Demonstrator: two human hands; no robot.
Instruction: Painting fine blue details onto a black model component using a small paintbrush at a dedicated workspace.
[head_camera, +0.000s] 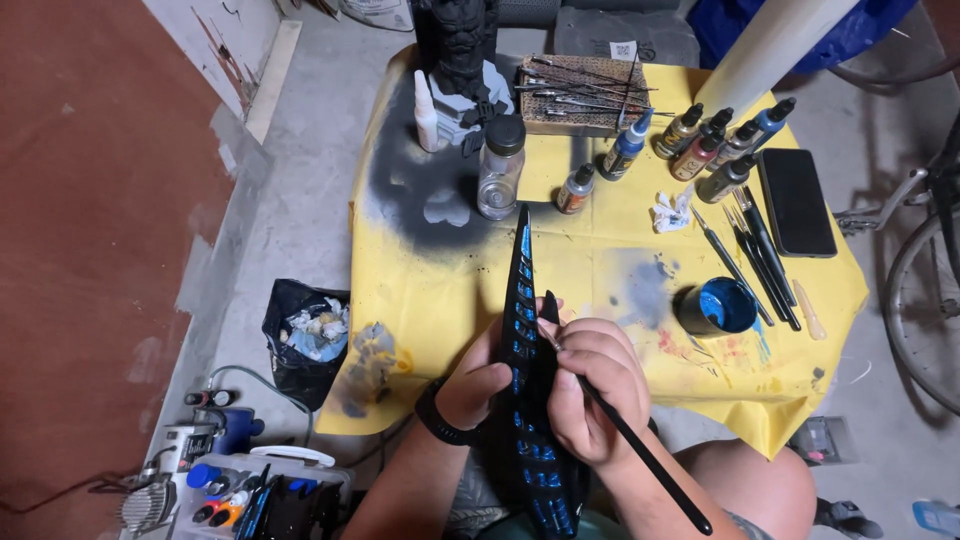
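A yellow tablecloth (600, 260) is showing a big black spray stain at its far left, a grey-blue smudge near the middle, and red and blue flecks at the near edge. The long pointed piece (522, 330) is looking black, carrying rows of bright blue markings. The paintbrush (640, 450) is appearing black, as is the wristband (440, 420). The small cup (718, 306) is gleaming blue inside. The phone (797, 202) is showing black, and the bag (305, 340) is black with white scraps.
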